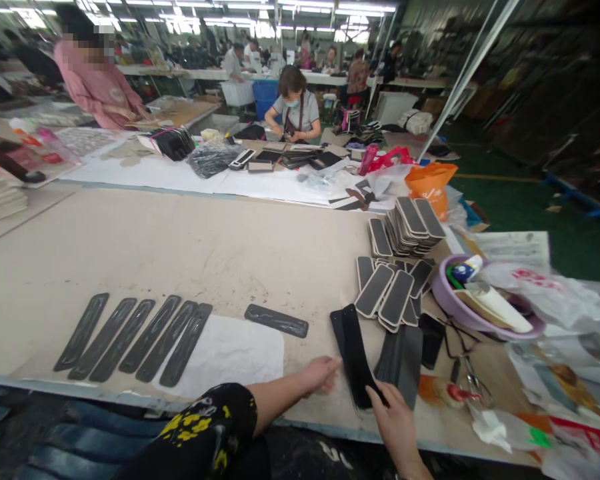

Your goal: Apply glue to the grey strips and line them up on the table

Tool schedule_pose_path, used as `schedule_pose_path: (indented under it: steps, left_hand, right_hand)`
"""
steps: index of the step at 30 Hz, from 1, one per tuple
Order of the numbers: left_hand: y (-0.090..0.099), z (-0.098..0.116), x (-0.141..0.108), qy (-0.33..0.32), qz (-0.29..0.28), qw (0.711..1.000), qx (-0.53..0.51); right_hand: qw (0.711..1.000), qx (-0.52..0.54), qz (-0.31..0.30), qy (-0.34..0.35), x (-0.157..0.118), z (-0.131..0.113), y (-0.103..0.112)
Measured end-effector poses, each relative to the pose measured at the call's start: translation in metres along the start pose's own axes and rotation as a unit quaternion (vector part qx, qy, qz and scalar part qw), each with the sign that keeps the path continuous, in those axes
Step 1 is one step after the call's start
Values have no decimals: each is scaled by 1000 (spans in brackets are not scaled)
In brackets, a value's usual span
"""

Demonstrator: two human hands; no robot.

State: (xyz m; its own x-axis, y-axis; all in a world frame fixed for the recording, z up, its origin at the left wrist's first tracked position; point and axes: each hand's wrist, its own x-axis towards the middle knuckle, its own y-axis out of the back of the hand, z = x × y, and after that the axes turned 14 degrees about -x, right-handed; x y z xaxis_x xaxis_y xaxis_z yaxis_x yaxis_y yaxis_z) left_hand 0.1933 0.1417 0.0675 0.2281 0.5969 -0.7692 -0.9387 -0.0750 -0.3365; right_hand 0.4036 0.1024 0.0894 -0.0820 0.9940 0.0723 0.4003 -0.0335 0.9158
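My right hand (395, 417) pinches the near end of a black strip (356, 353) that lies over another dark strip at the table's front right. Just left of these strips is my left hand (323, 375), slightly blurred, its fingers curled; whether anything is between them cannot be made out. Several dark strips with shiny streaks (147, 333) lie slanted in a row at the left, some on a white sheet (230, 353). A single streaked strip (277, 321) rests above the sheet. Beside my right hand is a pile of dark grey strips (403, 357).
Light-edged grey pieces (397, 297) lie loosely below a taller stack (414, 227) at the right. A purple basin (443, 297), scissors (473, 380) and plastic bags (545, 287) are further right. Across the table a masked person (300, 110) works; another in pink (93, 87) stands back left.
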Motion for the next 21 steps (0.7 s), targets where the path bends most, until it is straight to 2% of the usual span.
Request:
schedule_pose_path:
  steps: [2, 4, 5, 6, 8, 11, 14, 17, 19, 21]
  left_hand:
    - [24, 9, -27, 36, -104, 988, -112]
    - [49, 21, -54, 53, -210, 945, -246]
    - [62, 27, -64, 47, -235, 924, -299]
    - [75, 31, -73, 32, -232, 914, -331]
    - [99, 35, -84, -2, -161, 926, -341]
    - [129, 24, -88, -50, 11, 966, -254]
    - [152, 7, -88, -87, 127, 972, -178]
    - [172, -5, -94, -104, 200, 970, -91]
    - [185, -9, -101, -110, 245, 963, 1]
    - [198, -8, -108, -123, 288, 944, 107]
  right_hand:
    - [998, 21, -4, 65, -3, -16, 11]
    - [990, 27, -27, 134, -6, -32, 17]
    - [984, 27, -42, 173, -7, -39, 18]
    - [975, 28, -57, 212, -7, -46, 17]
    - [955, 28, -84, 283, -4, -57, 13]
    - [915, 21, -89, 392, 6, -64, 0]
    - [876, 9, -80, 475, 18, -64, -23]
    - [869, -18, -105, 483, 24, -67, -50]
    - [881, -47, -112, 457, 23, -71, -66]
    - [899, -68, -114, 418, 19, -76, -78]
